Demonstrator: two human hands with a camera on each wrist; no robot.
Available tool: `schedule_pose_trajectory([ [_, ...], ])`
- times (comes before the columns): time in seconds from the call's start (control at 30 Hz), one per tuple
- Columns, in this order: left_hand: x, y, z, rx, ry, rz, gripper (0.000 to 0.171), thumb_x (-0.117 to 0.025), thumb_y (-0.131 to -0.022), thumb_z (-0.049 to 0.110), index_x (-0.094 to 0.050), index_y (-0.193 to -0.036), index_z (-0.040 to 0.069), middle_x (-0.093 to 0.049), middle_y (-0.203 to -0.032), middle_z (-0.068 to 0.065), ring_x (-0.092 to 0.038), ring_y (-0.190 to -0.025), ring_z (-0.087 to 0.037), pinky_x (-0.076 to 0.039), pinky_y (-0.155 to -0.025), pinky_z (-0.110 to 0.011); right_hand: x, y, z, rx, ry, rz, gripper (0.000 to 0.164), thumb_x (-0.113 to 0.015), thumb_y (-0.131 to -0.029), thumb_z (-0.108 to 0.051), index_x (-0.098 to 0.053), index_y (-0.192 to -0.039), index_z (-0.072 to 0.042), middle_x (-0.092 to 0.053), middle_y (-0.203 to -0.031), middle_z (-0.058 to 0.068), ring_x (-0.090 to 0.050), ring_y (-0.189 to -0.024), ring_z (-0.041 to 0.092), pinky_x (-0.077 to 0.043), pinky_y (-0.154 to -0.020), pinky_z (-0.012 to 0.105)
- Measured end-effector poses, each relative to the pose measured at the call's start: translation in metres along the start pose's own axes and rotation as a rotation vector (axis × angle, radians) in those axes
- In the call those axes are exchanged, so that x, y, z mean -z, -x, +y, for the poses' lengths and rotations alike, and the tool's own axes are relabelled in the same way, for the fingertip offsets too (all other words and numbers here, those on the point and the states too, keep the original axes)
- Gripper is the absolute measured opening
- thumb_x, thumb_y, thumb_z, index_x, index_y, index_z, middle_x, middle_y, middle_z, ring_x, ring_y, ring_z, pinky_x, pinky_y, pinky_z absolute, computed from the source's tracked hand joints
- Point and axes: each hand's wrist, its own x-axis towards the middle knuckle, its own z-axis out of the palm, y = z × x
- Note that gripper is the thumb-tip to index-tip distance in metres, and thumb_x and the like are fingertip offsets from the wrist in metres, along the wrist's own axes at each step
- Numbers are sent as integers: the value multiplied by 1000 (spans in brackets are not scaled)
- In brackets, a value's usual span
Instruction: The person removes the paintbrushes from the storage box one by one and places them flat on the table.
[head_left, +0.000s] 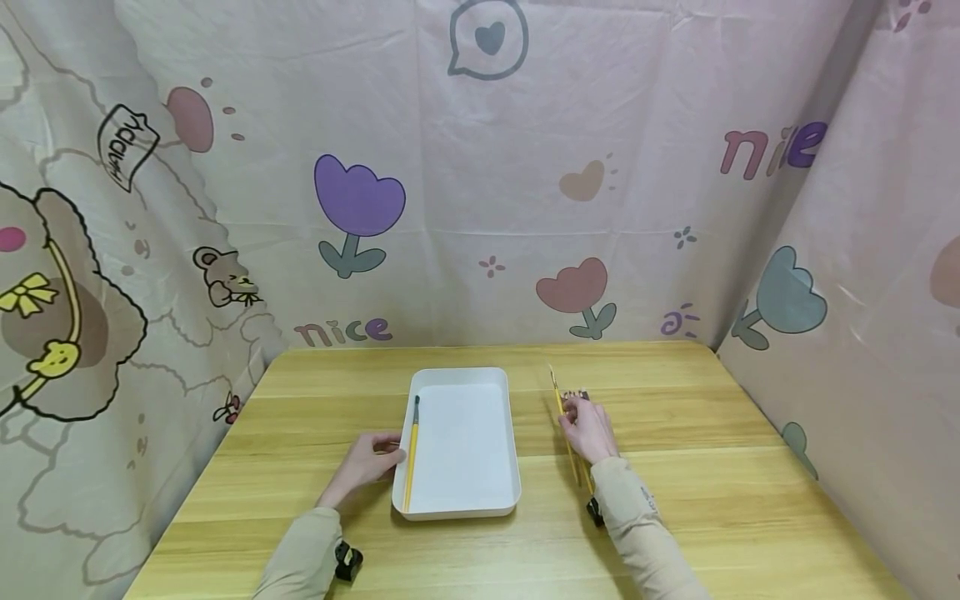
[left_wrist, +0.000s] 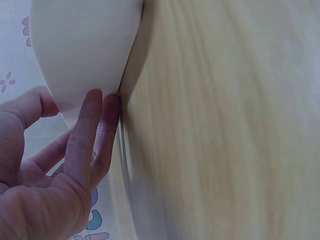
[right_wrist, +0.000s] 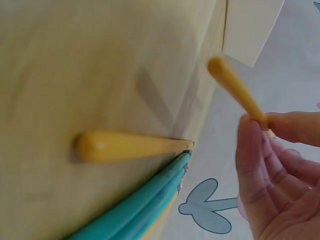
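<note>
A white rectangular tray stands on the wooden table, and a yellow-handled paintbrush lies inside along its left wall. My left hand holds the tray's left side, thumb at the rim and fingers against the outer wall. To the right of the tray, my right hand pinches another yellow-handled paintbrush between thumb and fingers, its bristles pointing away from me. Below that hand, one more yellow handle lies on the table beside several teal handles; the hand and sleeve mostly hide them in the head view.
The wooden table reaches back to a hanging cloth printed with flowers and words. More printed cloth hangs on the left and right sides. A black wrist camera sits at the left sleeve, another at the right.
</note>
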Motion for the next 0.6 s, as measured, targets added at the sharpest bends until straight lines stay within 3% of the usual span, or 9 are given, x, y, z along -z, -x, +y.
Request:
schedule_pose_trajectory([
  [0.33,0,0,-1,-2,-13,1,41,-65,-88,3,-64,-126,-9,-70,-109,-20,-67,-93,-20,-64,-74,-34,7,-2,-1,-77,74,-125,16,-72,-84,-5,-70,-98,3,-72,-88,14,-68,-80,26,-60,-78,44],
  [0.6,0,1,-1,-1,-5,-3,42,-64,-88,3,-63,-127,-10,-70,-109,-20,-67,-93,-20,-64,-75,-34,10,-4,-1,-118,90,-210,13,-69,-84,-2,-67,-96,4,-72,-82,15,-64,-50,14,-61,-76,38],
])
